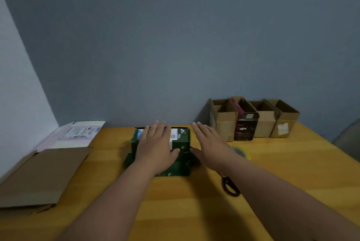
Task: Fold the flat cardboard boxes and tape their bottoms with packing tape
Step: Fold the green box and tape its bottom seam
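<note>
Now, at the desk's (194, 211) far middle edge: left hand (155, 148) flat, fingers straight, pressing the green box's (182, 141) bottom flaps; right hand (211, 147) open just beside. Best press flaps level before reaching for tape (240, 152).

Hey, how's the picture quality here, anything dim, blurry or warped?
Head view: dim, flat lighting, no glare; soft all over, so the print on the green box is unreadable; the hands, left and right, look slightly smeared; wide-angle warp stretches the forearms and tilts the wall corner at left; the scissors sit in shadow beside the right arm.
</note>
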